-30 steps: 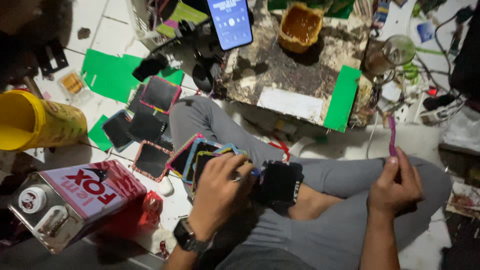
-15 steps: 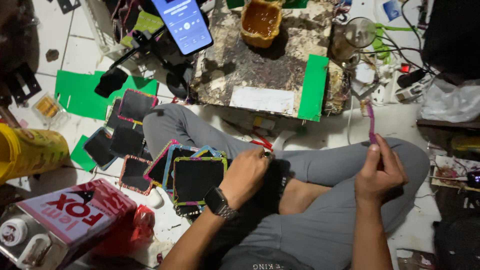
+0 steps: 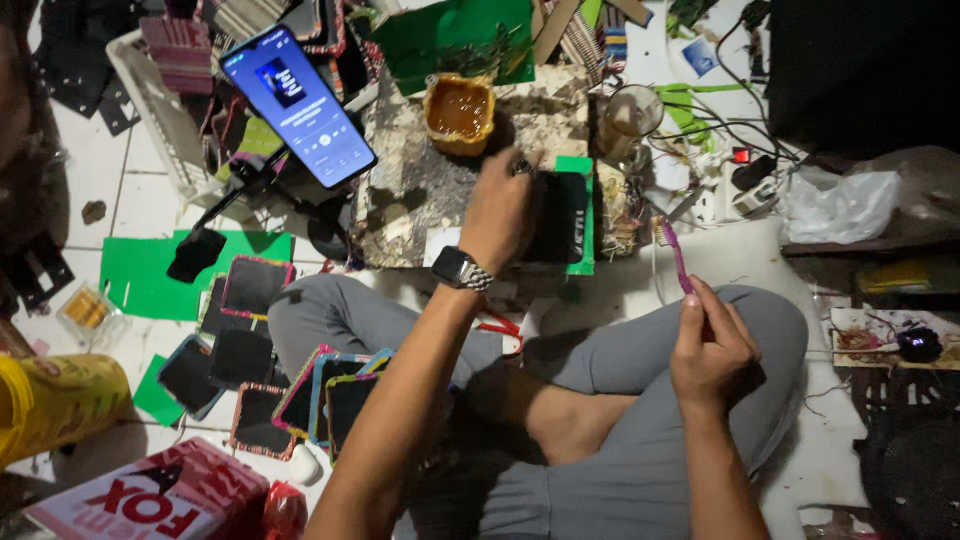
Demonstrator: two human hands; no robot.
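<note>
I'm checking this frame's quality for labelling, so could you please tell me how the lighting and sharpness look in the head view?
Head view: dim overall, corners falling into near-black, especially the upper right; the phone screen is the brightest spot and slightly glary; the left hand on the black square piece and the right hand holding the pink brush are reasonably sharp; straight edges bow slightly toward the borders.

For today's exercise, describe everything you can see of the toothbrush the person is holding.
The toothbrush is slim, pinkish-purple plastic, held upright and tilted slightly left in the right hand. Its head points up and away from the person, above the grey-trousered knee. Fingers pinch the lower handle, hiding its end. The bristles are too small to make out.
</note>
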